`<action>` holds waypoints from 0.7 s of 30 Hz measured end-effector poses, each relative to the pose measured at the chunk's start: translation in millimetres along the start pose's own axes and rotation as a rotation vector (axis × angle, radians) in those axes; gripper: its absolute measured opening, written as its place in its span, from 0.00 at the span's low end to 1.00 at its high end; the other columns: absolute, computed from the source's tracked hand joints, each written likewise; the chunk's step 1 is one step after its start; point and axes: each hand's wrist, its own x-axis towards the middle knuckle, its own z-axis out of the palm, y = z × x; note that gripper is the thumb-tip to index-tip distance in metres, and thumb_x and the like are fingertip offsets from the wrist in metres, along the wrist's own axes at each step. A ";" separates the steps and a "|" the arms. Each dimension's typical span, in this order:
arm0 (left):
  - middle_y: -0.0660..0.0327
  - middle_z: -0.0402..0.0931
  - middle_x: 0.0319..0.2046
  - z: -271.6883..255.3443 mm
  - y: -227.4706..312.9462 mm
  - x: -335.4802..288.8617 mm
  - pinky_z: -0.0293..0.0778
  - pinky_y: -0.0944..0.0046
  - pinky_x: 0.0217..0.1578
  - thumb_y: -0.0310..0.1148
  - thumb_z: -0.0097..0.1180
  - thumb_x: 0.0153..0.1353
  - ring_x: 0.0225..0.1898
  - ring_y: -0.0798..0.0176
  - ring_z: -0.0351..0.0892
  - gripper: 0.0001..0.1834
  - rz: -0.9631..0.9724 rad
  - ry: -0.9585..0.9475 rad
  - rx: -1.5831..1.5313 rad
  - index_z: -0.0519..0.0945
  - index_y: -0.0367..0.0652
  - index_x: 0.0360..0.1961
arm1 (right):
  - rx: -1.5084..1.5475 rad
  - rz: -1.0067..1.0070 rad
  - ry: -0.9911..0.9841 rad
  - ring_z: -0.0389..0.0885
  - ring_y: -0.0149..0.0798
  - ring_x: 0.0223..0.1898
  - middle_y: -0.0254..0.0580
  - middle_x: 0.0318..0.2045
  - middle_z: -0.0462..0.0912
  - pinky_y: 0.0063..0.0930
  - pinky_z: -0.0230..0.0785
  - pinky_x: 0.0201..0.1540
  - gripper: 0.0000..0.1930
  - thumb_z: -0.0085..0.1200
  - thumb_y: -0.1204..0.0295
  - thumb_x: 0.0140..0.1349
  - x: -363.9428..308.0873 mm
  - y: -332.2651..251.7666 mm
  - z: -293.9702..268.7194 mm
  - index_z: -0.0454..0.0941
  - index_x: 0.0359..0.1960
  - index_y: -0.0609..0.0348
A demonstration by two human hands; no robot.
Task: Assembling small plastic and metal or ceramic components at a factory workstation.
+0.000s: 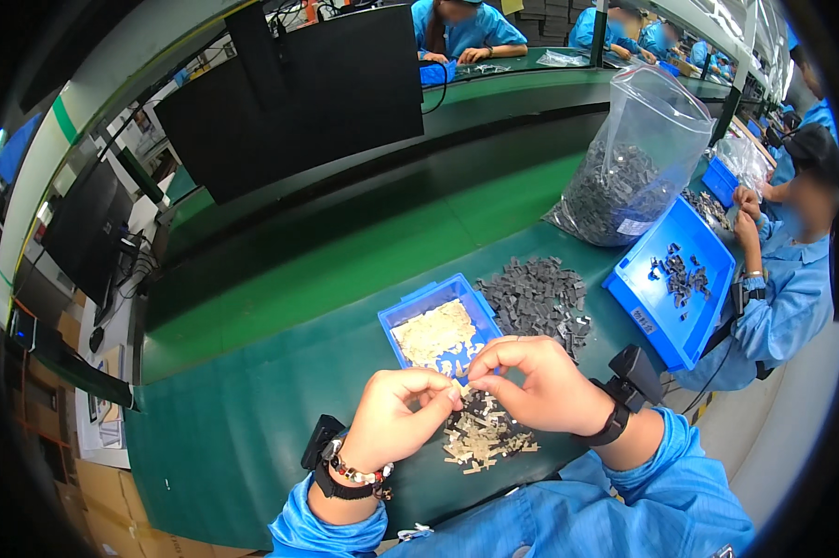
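Observation:
My left hand [399,417] and my right hand [535,385] meet fingertip to fingertip over the near part of the table. Both are closed in a pinch on a small beige piece [462,390], mostly covered by the fingers. Below them lies a loose heap of beige strips [483,445] mixed with dark bits. Just beyond my hands stands a small blue bin [393,318] holding many flat cream-coloured pieces [434,332]. A pile of small dark grey pieces [535,299] spreads to the bin's right.
A large clear bag [615,191] of dark pieces stands at the far right. Near it, a blue tray [645,321] with scattered dark parts sits tilted. A co-worker [792,288] works at the right. A black monitor [294,102] hangs over the green bench [252,418].

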 end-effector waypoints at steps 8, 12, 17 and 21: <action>0.55 0.82 0.32 7.2 -6.4 2.1 0.77 0.68 0.39 0.18 0.58 0.60 0.35 0.66 0.81 0.04 0.176 0.085 0.070 0.84 0.29 0.33 | -0.173 -0.175 0.099 0.83 0.50 0.37 0.48 0.33 0.85 0.38 0.76 0.42 0.05 0.56 0.81 0.57 -4.2 0.2 11.7 0.82 0.35 0.65; 0.60 0.82 0.27 10.6 -12.6 4.8 0.72 0.71 0.31 0.21 0.61 0.56 0.28 0.71 0.77 0.04 0.308 0.186 0.042 0.86 0.35 0.33 | -0.187 -0.187 0.053 0.85 0.49 0.37 0.52 0.34 0.85 0.35 0.78 0.42 0.06 0.57 0.83 0.56 0.7 -1.3 10.4 0.82 0.36 0.68; 0.56 0.83 0.28 10.6 -3.0 4.8 0.74 0.70 0.33 0.19 0.61 0.57 0.30 0.68 0.80 0.03 0.326 0.230 0.192 0.85 0.33 0.30 | -0.244 -0.135 0.030 0.85 0.51 0.38 0.53 0.36 0.85 0.37 0.78 0.43 0.07 0.56 0.83 0.56 6.4 1.8 11.8 0.82 0.36 0.68; 0.58 0.83 0.26 11.2 -5.8 7.3 0.73 0.70 0.31 0.20 0.61 0.55 0.28 0.68 0.79 0.03 0.334 0.278 0.219 0.85 0.35 0.29 | -0.256 -0.146 0.054 0.85 0.51 0.38 0.53 0.35 0.85 0.37 0.78 0.43 0.07 0.56 0.83 0.55 8.7 6.4 14.3 0.82 0.36 0.68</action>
